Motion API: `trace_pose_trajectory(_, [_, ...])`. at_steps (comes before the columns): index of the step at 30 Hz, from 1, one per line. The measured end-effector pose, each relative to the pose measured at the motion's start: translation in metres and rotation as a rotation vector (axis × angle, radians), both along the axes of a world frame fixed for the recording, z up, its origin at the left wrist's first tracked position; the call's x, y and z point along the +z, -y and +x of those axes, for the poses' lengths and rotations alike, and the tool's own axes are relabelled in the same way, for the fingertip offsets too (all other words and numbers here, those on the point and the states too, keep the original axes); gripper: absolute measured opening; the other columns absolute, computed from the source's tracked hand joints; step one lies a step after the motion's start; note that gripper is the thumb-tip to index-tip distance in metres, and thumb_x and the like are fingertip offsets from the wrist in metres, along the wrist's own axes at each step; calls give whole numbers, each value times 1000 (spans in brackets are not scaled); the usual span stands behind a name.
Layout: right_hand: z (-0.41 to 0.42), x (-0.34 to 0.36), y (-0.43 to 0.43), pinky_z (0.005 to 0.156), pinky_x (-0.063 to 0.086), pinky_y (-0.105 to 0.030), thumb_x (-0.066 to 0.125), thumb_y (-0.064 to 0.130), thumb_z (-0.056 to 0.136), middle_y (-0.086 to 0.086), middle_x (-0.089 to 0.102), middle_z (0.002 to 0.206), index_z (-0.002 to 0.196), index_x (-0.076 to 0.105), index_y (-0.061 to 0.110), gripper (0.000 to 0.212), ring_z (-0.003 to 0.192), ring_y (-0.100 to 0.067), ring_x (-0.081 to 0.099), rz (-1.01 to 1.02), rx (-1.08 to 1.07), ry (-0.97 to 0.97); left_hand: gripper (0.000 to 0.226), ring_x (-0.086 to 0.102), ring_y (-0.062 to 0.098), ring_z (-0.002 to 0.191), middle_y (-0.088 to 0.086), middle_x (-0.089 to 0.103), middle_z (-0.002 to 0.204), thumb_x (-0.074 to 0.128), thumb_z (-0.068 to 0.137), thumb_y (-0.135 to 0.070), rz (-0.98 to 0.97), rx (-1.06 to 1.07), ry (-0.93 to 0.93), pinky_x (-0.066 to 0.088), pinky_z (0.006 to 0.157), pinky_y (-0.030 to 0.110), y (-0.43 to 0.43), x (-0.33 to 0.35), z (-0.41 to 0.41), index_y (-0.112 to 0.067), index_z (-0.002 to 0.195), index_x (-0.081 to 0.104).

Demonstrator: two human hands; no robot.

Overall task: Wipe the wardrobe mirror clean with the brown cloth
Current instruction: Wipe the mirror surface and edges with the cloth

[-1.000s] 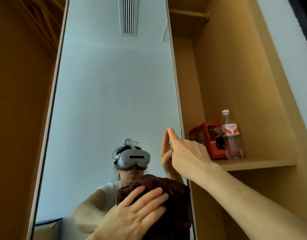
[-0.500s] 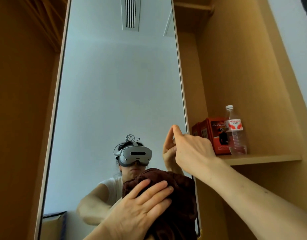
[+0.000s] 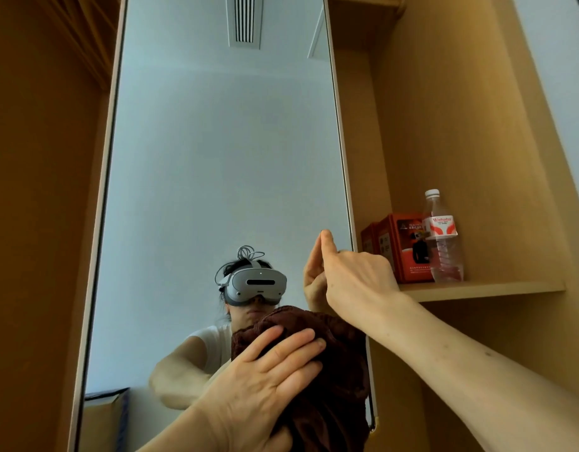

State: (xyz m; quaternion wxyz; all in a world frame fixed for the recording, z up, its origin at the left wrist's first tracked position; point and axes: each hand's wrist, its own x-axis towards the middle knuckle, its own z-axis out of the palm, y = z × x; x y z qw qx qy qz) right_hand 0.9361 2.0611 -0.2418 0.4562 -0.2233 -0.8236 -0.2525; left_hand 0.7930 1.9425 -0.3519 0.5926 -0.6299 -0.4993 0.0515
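Two bare hands meet a tall wardrobe mirror (image 3: 216, 174), seen from below by a camera on the person's head. Low on the glass, close to its right edge, the left hand (image 3: 265, 383) lies flat over a bunched brown cloth (image 3: 342, 386). Its fingers (image 3: 291, 349) are straight and slightly spread, pressing the cloth against the mirror without curling round it. That flat palm probably spreads pressure across the wad so that a broad patch of fabric rubs the glass. The cloth hangs in folds below the hand, its loose end trailing along the mirror's lower right edge. Above it, the right hand (image 3: 360, 282) reaches in from the right, its forefinger (image 3: 327, 246) straight with the tip on the glass just inside the right edge. Its other fingers are hidden behind the back of the hand, so it cannot be told whether they hook the mirror's edge or hold nothing. This hand seems placed to steady the panel, or the person, against the wiping push. Most of the glass lies above both hands, a plain pale grey that reflects a ceiling and the person wearing a headset (image 3: 255, 283). Right of the mirror, a wooden shelf (image 3: 510, 288) carries a red box (image 3: 409, 252) and a clear bottle (image 3: 443, 243), both upright and close together, beyond the right hand.
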Motion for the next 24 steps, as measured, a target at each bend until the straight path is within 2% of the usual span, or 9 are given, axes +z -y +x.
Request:
trace_pose_trajectory(2, [1,5,-2,55,33,-31,38,16,87,-3,62,96,150,5,8,71,72,-21,56,14,-3,-26,64,27,20,142,2,37,150,48,70,-42,-45,14,49,26,109,43,0,-1,1,-20,130,56])
trace_pose_trajectory(4, [0,10,-1,57,34,-32,38,15,87,-3,63,96,150,9,7,69,79,-23,61,2,-2,-40,73,24,19,143,2,36,151,52,63,-44,-63,11,98,22,111,44,0,-1,4,-19,131,54])
trace_pose_trajectory(9, [0,-6,4,57,34,-33,38,15,88,-5,62,101,149,10,4,68,84,-25,62,73,-9,19,80,16,21,146,5,32,153,54,60,-46,-88,12,124,12,116,45,1,0,4,-15,134,49])
trace_pose_trajectory(11, [4,2,3,53,30,-29,39,15,86,1,59,87,145,22,4,63,74,-22,59,53,4,-5,79,16,21,146,5,33,153,53,62,-46,-87,1,129,12,116,46,1,0,4,-15,134,47])
trace_pose_trajectory(13, [5,12,3,50,26,-29,41,14,84,4,53,78,144,24,5,63,69,-20,54,24,2,-36,77,15,21,146,6,33,152,51,64,-46,-84,-6,134,11,116,46,1,0,4,-14,135,46])
trace_pose_trajectory(16, [0,0,4,55,30,-31,41,16,87,-2,64,101,149,13,5,69,85,-24,62,53,-7,-27,76,14,21,146,7,33,152,50,67,-45,-82,6,128,8,117,45,3,0,6,-13,135,47])
trace_pose_trajectory(18, [-3,-20,4,58,33,-32,38,17,91,-5,64,107,149,8,5,67,88,-26,63,99,-2,13,75,14,21,146,8,34,152,52,68,-45,-80,7,124,8,118,45,4,0,6,-12,135,48])
trace_pose_trajectory(21, [2,-19,1,61,34,-32,39,16,89,-7,64,110,149,9,7,68,92,-28,63,106,-27,35,76,16,22,146,9,34,152,60,69,-45,-78,10,123,10,117,47,4,0,5,-10,135,49])
trace_pose_trajectory(24, [5,-2,-1,60,31,-32,42,14,84,-7,65,102,149,12,7,72,83,-29,60,57,-45,-25,76,15,22,146,9,34,152,61,70,-45,-78,10,127,10,118,47,2,0,5,-9,135,49])
